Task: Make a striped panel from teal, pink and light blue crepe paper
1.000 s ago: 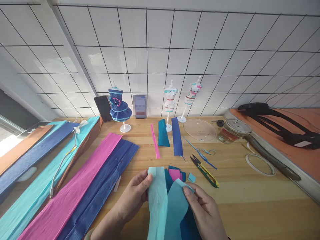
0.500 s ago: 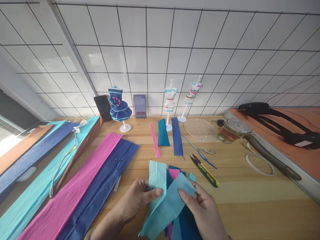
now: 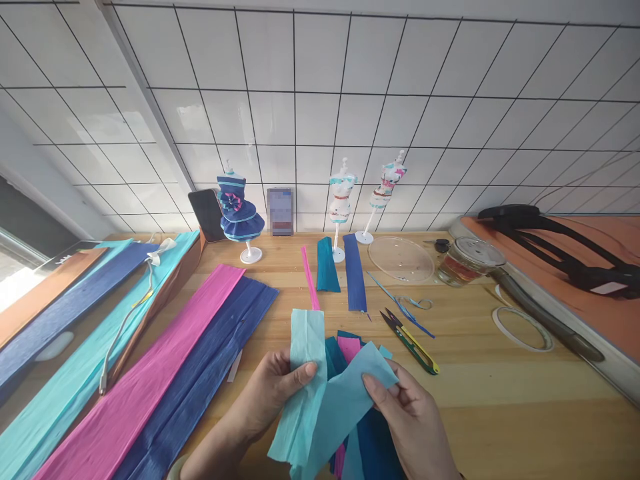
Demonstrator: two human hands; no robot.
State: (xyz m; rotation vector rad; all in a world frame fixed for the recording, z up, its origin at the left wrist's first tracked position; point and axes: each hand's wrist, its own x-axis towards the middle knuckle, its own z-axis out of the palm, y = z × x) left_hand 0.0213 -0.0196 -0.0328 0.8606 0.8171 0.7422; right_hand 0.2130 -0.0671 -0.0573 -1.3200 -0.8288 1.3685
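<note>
My left hand [image 3: 270, 393] pinches a pale turquoise crepe paper strip [image 3: 304, 373] between thumb and fingers, held upright over the wooden table [image 3: 500, 400]. My right hand [image 3: 407, 413] pinches a second light blue crepe paper piece [image 3: 350, 400] that crosses under the first. Beneath both lie dark blue, teal and pink paper pieces [image 3: 347, 347]. Yellow-handled thread snips [image 3: 410, 340] rest just right of the hands.
Long pink [image 3: 150, 380], navy [image 3: 200, 380] and turquoise [image 3: 55, 400] crepe sheets cover the left. Three small mannequins, one in a blue dress [image 3: 239, 213], stand by the tiled wall, with a phone [image 3: 207, 215]. A clear lid [image 3: 400, 259], jar [image 3: 465, 261], tape ring [image 3: 523, 328] and orange tray [image 3: 565, 267] lie right.
The two light blue pieces have been drawn apart and crossed. The left strip has risen higher and the right piece has tilted leftward under it.
</note>
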